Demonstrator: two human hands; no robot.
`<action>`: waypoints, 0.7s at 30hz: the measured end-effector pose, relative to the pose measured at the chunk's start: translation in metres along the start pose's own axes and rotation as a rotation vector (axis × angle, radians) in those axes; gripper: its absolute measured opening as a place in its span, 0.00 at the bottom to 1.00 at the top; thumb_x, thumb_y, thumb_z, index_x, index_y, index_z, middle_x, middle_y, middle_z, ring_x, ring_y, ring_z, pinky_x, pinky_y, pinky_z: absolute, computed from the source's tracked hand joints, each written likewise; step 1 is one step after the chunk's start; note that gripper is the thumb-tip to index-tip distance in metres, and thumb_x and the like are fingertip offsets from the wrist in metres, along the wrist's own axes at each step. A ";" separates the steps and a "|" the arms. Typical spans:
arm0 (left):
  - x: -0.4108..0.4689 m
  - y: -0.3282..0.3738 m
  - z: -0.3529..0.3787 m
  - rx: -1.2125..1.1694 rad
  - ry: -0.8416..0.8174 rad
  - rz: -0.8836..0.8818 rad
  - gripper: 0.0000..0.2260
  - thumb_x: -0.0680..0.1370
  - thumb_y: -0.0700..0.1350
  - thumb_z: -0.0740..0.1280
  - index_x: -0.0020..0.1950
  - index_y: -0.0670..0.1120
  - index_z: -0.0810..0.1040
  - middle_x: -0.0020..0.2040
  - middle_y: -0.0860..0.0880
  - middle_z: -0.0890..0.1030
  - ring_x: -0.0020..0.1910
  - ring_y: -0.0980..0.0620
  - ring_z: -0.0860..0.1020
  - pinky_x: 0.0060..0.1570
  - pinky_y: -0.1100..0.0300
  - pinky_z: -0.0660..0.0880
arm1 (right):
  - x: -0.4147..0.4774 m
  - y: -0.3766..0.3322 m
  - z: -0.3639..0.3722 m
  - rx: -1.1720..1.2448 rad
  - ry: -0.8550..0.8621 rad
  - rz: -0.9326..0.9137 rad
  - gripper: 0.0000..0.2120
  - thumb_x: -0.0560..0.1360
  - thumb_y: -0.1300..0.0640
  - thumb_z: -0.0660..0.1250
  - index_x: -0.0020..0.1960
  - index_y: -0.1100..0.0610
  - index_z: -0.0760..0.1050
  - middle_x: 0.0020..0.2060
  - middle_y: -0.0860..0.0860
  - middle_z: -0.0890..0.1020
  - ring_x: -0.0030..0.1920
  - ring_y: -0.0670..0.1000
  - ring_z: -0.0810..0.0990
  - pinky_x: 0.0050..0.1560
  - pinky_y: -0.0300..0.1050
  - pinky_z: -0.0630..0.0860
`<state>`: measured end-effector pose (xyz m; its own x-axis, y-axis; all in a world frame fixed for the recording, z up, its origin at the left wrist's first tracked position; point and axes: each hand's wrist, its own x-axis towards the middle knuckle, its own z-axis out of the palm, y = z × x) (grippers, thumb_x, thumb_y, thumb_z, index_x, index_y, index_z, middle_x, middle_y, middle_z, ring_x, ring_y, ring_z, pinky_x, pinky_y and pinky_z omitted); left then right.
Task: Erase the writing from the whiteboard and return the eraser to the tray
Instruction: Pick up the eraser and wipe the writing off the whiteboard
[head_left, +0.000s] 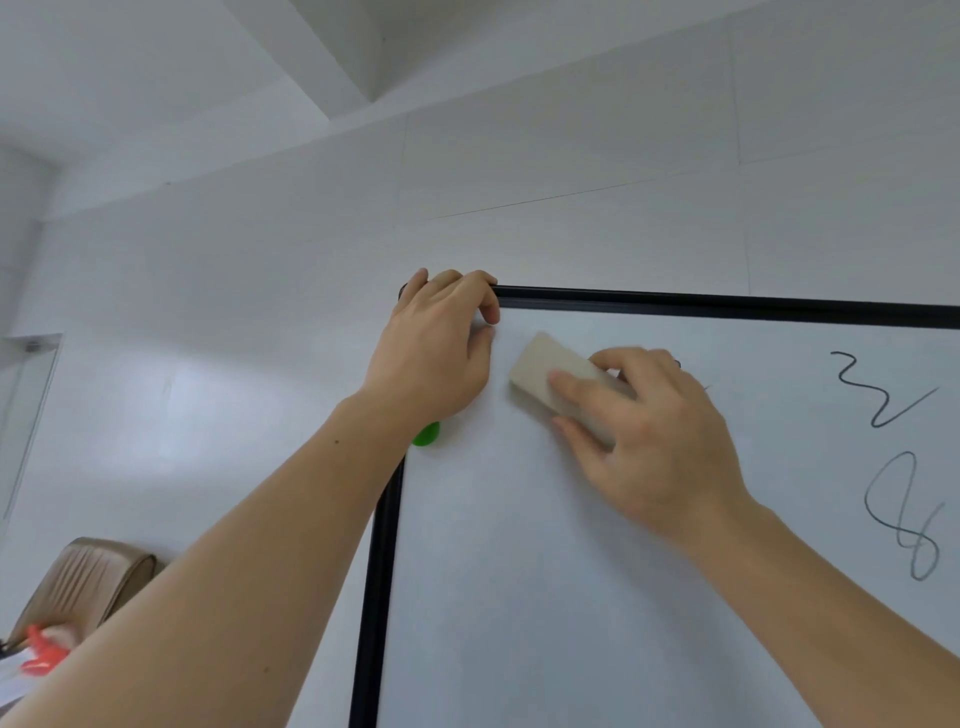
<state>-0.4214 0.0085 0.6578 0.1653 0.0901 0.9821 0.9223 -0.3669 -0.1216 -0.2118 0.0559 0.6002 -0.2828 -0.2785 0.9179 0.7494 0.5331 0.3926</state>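
Two bare forearms nearest the lens, rising from the lower corners toward the upper left corner of the whiteboard (519, 571). Black frame (382, 545) bounding the board along its left side and top, the two runs meeting under the left hand (436, 358). White wall beyond the frame to the left and above; broad blank board surface below and between the arms. Left hand hooked over the top corner of the frame, fingers curled over the top edge, thumb lying on the board face just inside the corner, nothing carried. Green magnet (427, 434) on the board at the left edge, partly hidden beneath the left wrist. Right hand (654, 441) closed around a beige eraser (545, 376), thumb across its near face, other fingers wrapped over its far side, eraser tilted with its free end toward the upper left, lying against the board just right of the left hand and a little below the top frame. Dark marker scribbles (883, 400) remaining near the right edge of view, well apart from the eraser, one zigzag above one looped figure. Tan chair back (88, 577) at lower left, away from the board. Tray not in view.
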 end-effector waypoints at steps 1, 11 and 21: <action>0.000 0.000 0.000 -0.001 0.003 -0.001 0.05 0.77 0.37 0.64 0.52 0.43 0.75 0.60 0.49 0.79 0.62 0.48 0.75 0.77 0.55 0.52 | 0.006 0.006 -0.001 -0.010 0.017 0.046 0.14 0.71 0.54 0.75 0.56 0.52 0.83 0.50 0.57 0.80 0.46 0.63 0.78 0.41 0.56 0.78; 0.000 0.005 0.003 0.073 0.034 0.011 0.06 0.75 0.38 0.65 0.52 0.43 0.76 0.53 0.47 0.82 0.57 0.45 0.76 0.74 0.54 0.56 | 0.000 0.009 -0.003 0.005 -0.009 0.002 0.16 0.71 0.53 0.76 0.57 0.53 0.82 0.50 0.58 0.79 0.46 0.62 0.77 0.41 0.56 0.77; 0.019 0.037 0.018 0.127 -0.135 0.081 0.21 0.77 0.46 0.65 0.70 0.48 0.72 0.66 0.48 0.79 0.67 0.45 0.73 0.76 0.47 0.55 | -0.005 0.077 -0.029 -0.084 0.135 0.284 0.17 0.72 0.50 0.74 0.60 0.50 0.81 0.54 0.53 0.77 0.50 0.58 0.75 0.41 0.54 0.78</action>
<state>-0.3776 0.0133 0.6697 0.2783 0.1918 0.9411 0.9393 -0.2591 -0.2249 -0.1358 0.0753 0.6240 0.0228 -0.2347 0.9718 0.8353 0.5386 0.1104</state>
